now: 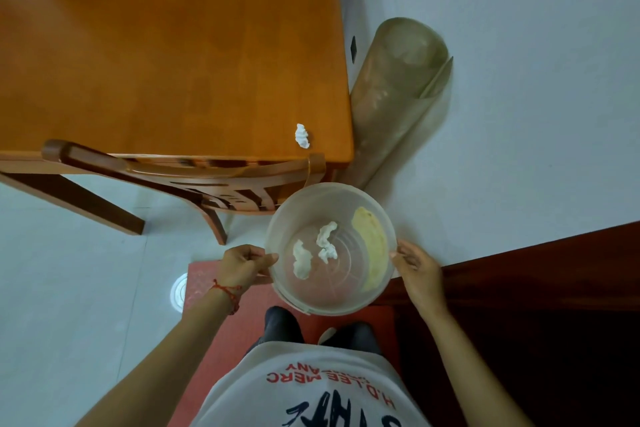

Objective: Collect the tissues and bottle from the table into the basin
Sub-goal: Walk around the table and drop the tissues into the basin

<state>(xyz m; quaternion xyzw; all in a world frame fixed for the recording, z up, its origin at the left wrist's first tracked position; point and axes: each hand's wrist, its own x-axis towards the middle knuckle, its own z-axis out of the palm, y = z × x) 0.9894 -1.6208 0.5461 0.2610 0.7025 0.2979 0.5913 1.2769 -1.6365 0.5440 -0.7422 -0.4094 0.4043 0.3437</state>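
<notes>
Gripping the translucent basin (277, 274) by its rim, the left hand (242, 265) pinched the left edge while the right hand (417, 269) clasped the right edge. Two crumpled tissues (301, 258) and a yellowish object (372, 246) lay inside. Farther off, one tissue (302, 135) sat near the wooden table's (173, 45) near-right corner, just beyond a chair back (180, 173).

Wooden chair (194, 180) tucked against the near tabletop (166, 55) edge. Rolled translucent mat (391, 94) leaning at the tabletop's right corner. Red mat (228, 329) on pale floor (69, 288), dark wooden furniture (540, 305) at right.
</notes>
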